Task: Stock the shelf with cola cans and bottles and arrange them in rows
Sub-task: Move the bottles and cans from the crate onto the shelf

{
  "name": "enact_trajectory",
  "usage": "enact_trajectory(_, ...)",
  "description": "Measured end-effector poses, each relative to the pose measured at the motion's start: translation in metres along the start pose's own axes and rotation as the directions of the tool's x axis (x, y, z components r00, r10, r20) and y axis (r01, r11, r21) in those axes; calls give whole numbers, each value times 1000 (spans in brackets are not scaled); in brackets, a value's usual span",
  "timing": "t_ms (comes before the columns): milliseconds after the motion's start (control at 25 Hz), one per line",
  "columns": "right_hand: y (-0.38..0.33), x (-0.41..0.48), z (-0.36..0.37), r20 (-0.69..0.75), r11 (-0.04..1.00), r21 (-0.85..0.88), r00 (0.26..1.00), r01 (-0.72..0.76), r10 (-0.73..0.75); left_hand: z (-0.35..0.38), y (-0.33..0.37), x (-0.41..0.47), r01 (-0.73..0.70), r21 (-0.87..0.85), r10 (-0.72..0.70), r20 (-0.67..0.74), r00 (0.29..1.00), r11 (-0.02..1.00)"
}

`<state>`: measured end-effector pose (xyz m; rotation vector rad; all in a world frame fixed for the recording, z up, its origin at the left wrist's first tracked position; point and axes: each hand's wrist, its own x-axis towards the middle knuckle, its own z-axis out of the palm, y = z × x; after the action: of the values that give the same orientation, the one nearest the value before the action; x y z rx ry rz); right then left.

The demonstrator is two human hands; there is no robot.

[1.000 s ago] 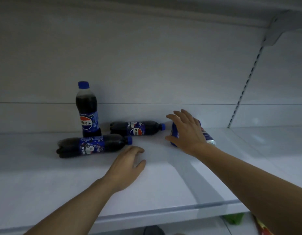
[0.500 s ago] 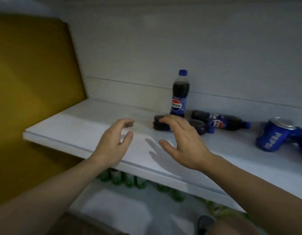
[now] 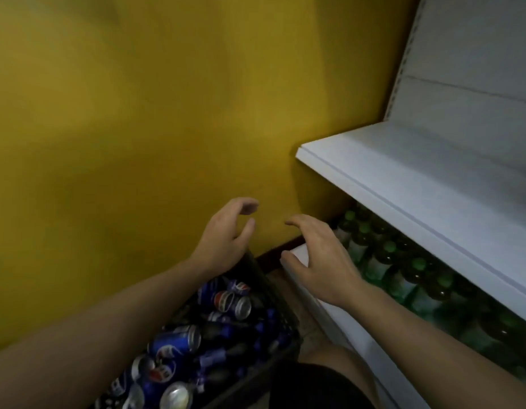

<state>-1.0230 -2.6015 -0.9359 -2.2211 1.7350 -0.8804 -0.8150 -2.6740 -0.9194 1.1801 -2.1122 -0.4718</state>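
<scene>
A dark crate (image 3: 281, 302) on the floor at the bottom centre holds several blue cola cans (image 3: 174, 342) and dark cola bottles (image 3: 223, 330) lying in a heap. My left hand (image 3: 226, 234) hovers above the crate's far end, fingers loosely curled, holding nothing. My right hand (image 3: 318, 255) hangs beside it to the right, fingers spread and bent, also holding nothing. The white shelf (image 3: 374, 184) juts in from the right; the part in view bears nothing. The cola bottles and can stocked on it are out of view.
A yellow wall (image 3: 138, 128) fills the left and centre. Under the white shelf, a lower shelf carries rows of green-capped bottles (image 3: 385, 261). My knee in dark shorts (image 3: 323, 385) sits at the bottom, right of the crate.
My view has swung left and down from the shelf to the crate on the floor. Both hands have left the shelf and now hover over the crate, holding nothing.
</scene>
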Motion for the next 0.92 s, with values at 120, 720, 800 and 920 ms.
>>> enact_trajectory(120, -16, 15, 47, 86, 997, 77, 995, 32, -39, -20, -35, -28, 92, 24, -92, -28, 995, 995)
enact_trajectory(720, 18, 31, 262, 623, 916, -14, 713, -400, 321, 38, -175, -123, 565, -86, -531, 251, 809, 821)
enact_trajectory(800, 21, 36, 284, 677, 921, -179, 636, -347, 371, 38, -183, -129, 669, -249, -649, 171, 742, 700)
enact_trajectory(920, 17, 31, 300, 632, 904, -338, 648, -263, 425, 46, -192, -149, 753, -429, -775, 168, 609, 499)
